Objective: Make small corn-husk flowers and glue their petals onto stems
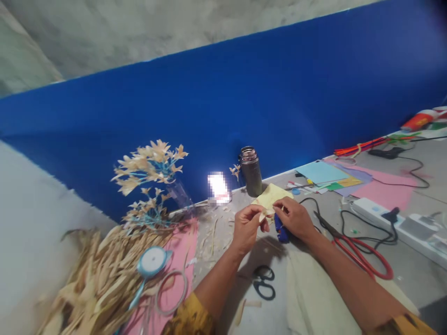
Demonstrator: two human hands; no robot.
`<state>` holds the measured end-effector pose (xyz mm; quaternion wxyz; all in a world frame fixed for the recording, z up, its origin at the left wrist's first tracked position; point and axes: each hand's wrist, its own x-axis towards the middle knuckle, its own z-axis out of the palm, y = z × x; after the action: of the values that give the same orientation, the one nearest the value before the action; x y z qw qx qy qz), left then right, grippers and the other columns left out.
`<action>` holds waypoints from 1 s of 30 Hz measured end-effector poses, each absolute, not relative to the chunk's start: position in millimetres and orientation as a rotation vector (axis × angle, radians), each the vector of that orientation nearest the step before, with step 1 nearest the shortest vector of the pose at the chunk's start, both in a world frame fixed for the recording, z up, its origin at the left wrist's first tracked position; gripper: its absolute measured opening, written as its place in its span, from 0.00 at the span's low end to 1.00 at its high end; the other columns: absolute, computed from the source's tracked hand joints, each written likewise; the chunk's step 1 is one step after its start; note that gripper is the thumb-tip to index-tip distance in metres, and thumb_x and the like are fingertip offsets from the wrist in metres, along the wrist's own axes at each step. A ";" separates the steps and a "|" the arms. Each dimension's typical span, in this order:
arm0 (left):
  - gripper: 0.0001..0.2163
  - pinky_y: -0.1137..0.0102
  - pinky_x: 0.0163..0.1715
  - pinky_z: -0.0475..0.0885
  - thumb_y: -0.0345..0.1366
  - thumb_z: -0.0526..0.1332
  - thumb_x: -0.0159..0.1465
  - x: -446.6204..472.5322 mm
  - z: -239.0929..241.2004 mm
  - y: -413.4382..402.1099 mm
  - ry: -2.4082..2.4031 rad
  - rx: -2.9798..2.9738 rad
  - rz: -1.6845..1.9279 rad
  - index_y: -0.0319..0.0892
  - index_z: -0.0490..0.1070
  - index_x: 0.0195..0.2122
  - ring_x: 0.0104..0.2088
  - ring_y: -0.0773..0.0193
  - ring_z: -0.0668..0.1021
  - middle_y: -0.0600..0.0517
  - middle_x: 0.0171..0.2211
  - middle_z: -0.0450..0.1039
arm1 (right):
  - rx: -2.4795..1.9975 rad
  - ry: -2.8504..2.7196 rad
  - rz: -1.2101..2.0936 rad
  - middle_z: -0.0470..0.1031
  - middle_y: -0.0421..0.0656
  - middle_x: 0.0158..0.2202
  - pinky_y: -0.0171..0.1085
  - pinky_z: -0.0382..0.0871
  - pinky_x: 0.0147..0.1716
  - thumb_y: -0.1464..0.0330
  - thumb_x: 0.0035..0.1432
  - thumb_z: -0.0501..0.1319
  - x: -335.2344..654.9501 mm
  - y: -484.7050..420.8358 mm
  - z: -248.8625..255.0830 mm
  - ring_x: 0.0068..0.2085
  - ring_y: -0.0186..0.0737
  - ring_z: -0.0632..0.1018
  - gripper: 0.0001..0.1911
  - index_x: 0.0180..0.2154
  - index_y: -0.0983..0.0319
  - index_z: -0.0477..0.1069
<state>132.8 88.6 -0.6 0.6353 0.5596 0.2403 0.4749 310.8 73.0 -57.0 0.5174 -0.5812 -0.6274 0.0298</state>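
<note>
Both hands meet over the grey tabletop [412,274], pinched together on a small pale, dry husk strip [266,212]: the left hand [247,228] grips its near end between thumb and fingers, while the right hand [295,217] closes on the other end. Just behind the strip lies a soft yellow paper sheet [270,194]. A blue glue gun [281,232] pokes out beneath the right palm.

Close in front of the wrists lie small black-handled scissors [262,281], and large red-handled shears [359,253] stretch to the right, tangled near black cables [370,230]. A dark metal flask [250,171] stands against the blue backboard [279,93], which closes off the far edge. To the left, a heap of papery straw-coloured husks [101,274], a light-blue tape reel [152,261] and a clear vase of husk flowers [153,172] crowd the pink paper [181,251]. Little bare table is left around the hands.
</note>
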 end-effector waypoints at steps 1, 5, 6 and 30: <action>0.15 0.72 0.21 0.65 0.47 0.73 0.55 127.1 -0.9 81.3 0.559 1.281 1.101 0.39 0.76 0.29 0.18 0.70 0.73 0.50 0.26 0.78 | -1.394 -1.522 0.056 0.78 0.44 0.33 0.40 0.66 0.36 0.67 0.61 0.58 311.8 73.3 -58.3 0.33 0.43 0.76 0.07 0.33 0.58 0.75; 0.16 0.74 0.19 0.64 0.44 0.75 0.51 105.3 -10.8 53.3 0.567 1.176 1.097 0.38 0.75 0.28 0.17 0.72 0.72 0.51 0.27 0.78 | -1.398 -1.576 0.009 0.78 0.44 0.32 0.40 0.66 0.35 0.67 0.60 0.58 315.6 75.7 -62.7 0.32 0.43 0.76 0.07 0.33 0.58 0.74; 0.16 0.75 0.19 0.64 0.44 0.76 0.50 100.3 -15.1 47.4 0.564 1.142 1.080 0.38 0.74 0.28 0.17 0.72 0.72 0.51 0.27 0.78 | -1.401 -1.585 -0.002 0.78 0.44 0.32 0.41 0.65 0.36 0.67 0.60 0.58 316.6 76.4 -63.5 0.32 0.44 0.76 0.07 0.33 0.58 0.74; 0.19 0.76 0.18 0.58 0.45 0.78 0.46 72.5 -64.7 51.7 0.782 0.889 1.133 0.36 0.73 0.25 0.17 0.77 0.65 0.52 0.24 0.74 | -1.462 -1.709 -0.092 0.79 0.44 0.32 0.40 0.67 0.37 0.66 0.59 0.58 328.9 82.1 -69.5 0.35 0.44 0.78 0.08 0.33 0.59 0.74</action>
<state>72.5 51.7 -64.7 0.6825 0.3963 0.3489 0.5053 328.9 82.1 -69.5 0.4305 -0.5863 -0.6853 -0.0369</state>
